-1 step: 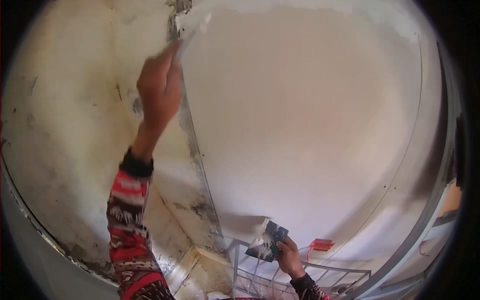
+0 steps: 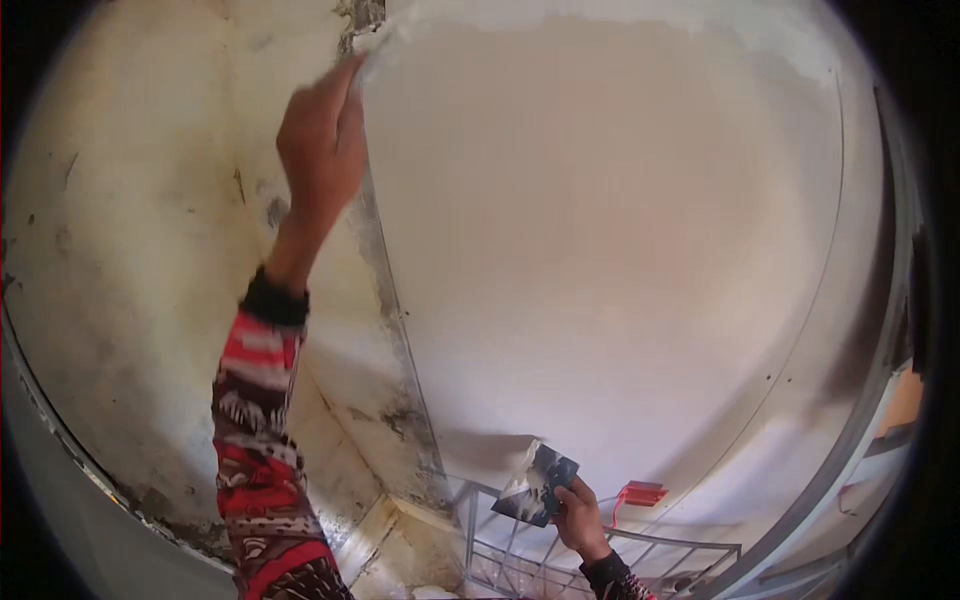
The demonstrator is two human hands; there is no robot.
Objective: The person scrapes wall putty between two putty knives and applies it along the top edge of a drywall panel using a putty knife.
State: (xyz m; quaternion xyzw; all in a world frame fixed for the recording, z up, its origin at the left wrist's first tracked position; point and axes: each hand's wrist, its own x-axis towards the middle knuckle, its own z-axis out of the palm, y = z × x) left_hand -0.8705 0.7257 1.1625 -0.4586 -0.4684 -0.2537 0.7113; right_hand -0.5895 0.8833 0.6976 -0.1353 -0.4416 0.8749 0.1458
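My left hand (image 2: 320, 140) is raised high at the edge where the stained wall meets the smooth white board (image 2: 600, 230). Its fingers close around a thin putty knife (image 2: 372, 62), mostly hidden by the hand, with its tip near wet white putty (image 2: 440, 28) along the board's upper edge. Lower down, my right hand (image 2: 580, 515) grips a dark, square flat plate (image 2: 535, 482). White putty is smeared over the plate's left part. This plate is held in front of the board's lower part, well away from the left hand.
On the left, the yellowed wall (image 2: 130, 250) has cracks and crumbling patches. A grey metal railing (image 2: 640, 540) runs below the right hand. Beside that hand is a red object (image 2: 642, 493) with a red cord. A curved metal frame (image 2: 830, 470) borders the right side.
My left hand has moved slightly up with the putty knife, toward the board's top corner. The white dab there looks flatter. My right hand and the plate have hardly moved.
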